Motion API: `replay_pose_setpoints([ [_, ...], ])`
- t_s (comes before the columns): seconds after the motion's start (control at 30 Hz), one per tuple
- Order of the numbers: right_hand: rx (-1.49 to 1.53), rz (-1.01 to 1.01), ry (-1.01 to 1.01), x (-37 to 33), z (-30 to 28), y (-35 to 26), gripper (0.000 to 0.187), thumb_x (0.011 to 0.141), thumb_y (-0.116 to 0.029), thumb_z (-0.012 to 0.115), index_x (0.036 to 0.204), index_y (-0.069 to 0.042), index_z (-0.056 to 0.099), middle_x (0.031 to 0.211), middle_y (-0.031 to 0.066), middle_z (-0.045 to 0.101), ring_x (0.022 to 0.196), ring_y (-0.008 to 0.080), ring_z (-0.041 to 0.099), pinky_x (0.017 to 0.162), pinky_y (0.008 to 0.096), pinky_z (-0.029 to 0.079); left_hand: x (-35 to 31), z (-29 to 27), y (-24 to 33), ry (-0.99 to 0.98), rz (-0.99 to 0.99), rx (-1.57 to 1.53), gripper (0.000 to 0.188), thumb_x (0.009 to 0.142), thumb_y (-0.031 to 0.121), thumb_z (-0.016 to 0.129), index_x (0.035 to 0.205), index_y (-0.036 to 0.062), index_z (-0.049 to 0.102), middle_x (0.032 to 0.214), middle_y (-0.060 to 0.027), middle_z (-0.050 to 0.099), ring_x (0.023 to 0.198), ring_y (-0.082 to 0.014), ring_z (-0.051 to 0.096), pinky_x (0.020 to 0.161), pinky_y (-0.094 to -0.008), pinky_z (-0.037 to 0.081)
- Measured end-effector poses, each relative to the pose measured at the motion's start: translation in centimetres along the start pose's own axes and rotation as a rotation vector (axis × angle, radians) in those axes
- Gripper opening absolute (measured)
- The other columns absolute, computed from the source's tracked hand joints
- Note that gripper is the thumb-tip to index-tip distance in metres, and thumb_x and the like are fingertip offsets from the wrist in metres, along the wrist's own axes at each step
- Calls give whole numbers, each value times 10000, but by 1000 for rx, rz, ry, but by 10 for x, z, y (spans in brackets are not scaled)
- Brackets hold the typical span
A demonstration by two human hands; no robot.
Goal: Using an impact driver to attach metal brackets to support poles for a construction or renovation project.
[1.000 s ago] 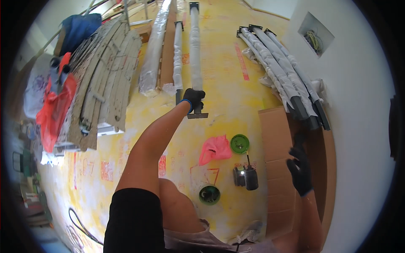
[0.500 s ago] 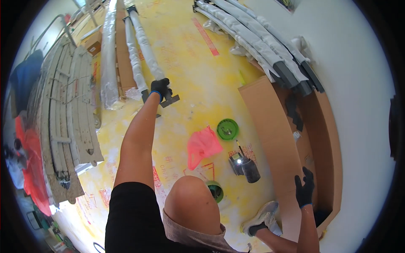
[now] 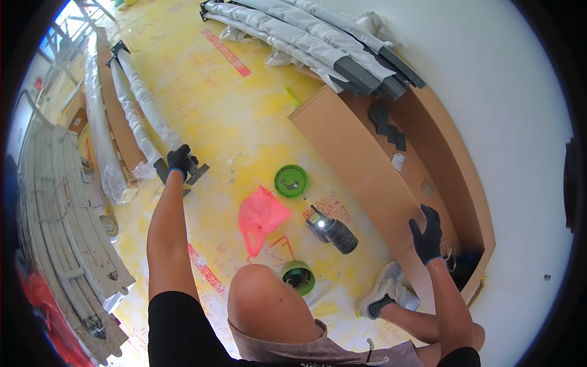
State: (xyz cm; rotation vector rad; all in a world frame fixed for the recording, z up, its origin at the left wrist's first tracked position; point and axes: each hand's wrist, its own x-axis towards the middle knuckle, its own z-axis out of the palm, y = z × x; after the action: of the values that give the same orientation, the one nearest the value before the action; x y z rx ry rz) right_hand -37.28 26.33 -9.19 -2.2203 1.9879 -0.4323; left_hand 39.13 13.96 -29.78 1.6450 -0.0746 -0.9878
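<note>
My left hand (image 3: 180,159), in a black glove, is closed round the dark end of a metal post (image 3: 145,96) wrapped in white foam, lying on the floor. A flat dark plate (image 3: 199,174) shows at this end, just right of the hand. Another wrapped post (image 3: 129,111) lies beside it on the left. My right hand (image 3: 427,235), also gloved in black, holds nothing and hovers by the long cardboard box (image 3: 361,156), thumb and fingers apart. Inside the box are dark flat pieces (image 3: 386,125) and a small white packet (image 3: 399,161).
A cordless drill (image 3: 333,231) lies between a pink plastic bag (image 3: 260,214) and the box. Two green round containers (image 3: 291,181) hold small parts. Several wrapped posts (image 3: 312,37) rest across the box's far end. A worn metal platform (image 3: 67,238) stands at left.
The view has turned right, so the floor things appear further left. My left hand stays closed on the post end; my right hand remains open beside the box.
</note>
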Motion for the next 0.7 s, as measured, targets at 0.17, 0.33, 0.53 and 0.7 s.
replay_pose_setpoints([
  [0.17, -47, 27, -49, 10, 17, 8, 563, 907, -244, 760, 1384, -22, 559, 1356, 218, 590, 1263, 389, 549, 1075, 461, 446, 4, 4, -19, -28, -1, 62, 225, 853, 153, 706, 983, -14, 629, 798, -185, 626, 571, -347, 638, 489, -469, 528],
  [0.33, -62, 57, -49, 26, 36, 8, 642, 915, -287, 748, 1448, -22, 507, 1365, 227, 585, 1275, 403, 540, 1091, 474, 431, 13, 11, -22, -49, -21, 134, 289, 852, 218, 719, 999, -29, 685, 806, -167, 671, 625, -317, 686, 549, -436, 549],
  [0.53, -205, 146, -69, 43, 46, 2, 728, 894, -413, 752, 1445, -19, 486, 1375, 252, 572, 1277, 431, 541, 1065, 515, 440, 9, 28, 4, -76, -95, 954, 561, 858, 425, 731, 1045, -104, 719, 1025, -321, 719, 783, -319, 763, 730, -425, 603],
  [0.7, -142, 165, -82, 43, 70, 1, 790, 808, -486, 801, 1395, -32, 529, 1307, 246, 617, 1220, 421, 592, 1010, 517, 471, -16, 13, 28, 250, 372, 1556, 877, 797, 509, 807, 1394, -65, 520, 1409, -270, 553, 1319, -415, 553, 1076, -488, 457],
])
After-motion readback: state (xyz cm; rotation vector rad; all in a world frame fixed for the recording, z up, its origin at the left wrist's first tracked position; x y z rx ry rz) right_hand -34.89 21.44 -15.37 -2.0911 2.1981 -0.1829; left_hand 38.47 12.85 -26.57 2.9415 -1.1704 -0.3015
